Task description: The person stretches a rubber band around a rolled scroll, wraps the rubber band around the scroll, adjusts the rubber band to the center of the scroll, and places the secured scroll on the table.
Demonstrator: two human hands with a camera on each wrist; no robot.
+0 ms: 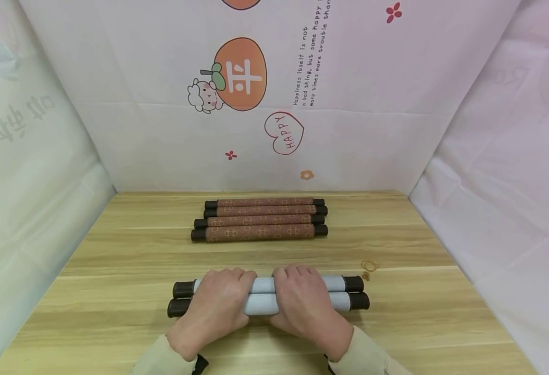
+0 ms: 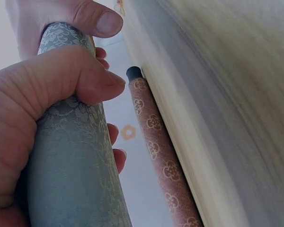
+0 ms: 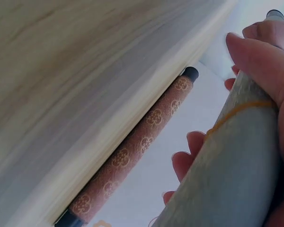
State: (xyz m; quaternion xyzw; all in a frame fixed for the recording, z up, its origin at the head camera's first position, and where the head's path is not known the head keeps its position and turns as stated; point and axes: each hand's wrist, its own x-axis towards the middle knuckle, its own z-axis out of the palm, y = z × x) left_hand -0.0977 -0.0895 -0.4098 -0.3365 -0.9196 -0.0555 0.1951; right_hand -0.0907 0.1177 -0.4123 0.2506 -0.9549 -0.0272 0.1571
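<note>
Two pale blue-grey rolled scrolls with black end knobs lie side by side across the front of the table: a farther scroll and a nearer scroll. Left of their middle, my left hand grips both, fingers over the far side and thumb on the near side. My right hand holds them the same way, right of the middle. A rubber band circles the pale fabric beside the right hand in the right wrist view. Floral brocade shows under the left thumb in the left wrist view.
Several brown scrolls with gold flower patterns and black knobs lie in a row farther back. Loose rubber bands rest on the wooden table at right. White printed cloth encloses the back and both sides.
</note>
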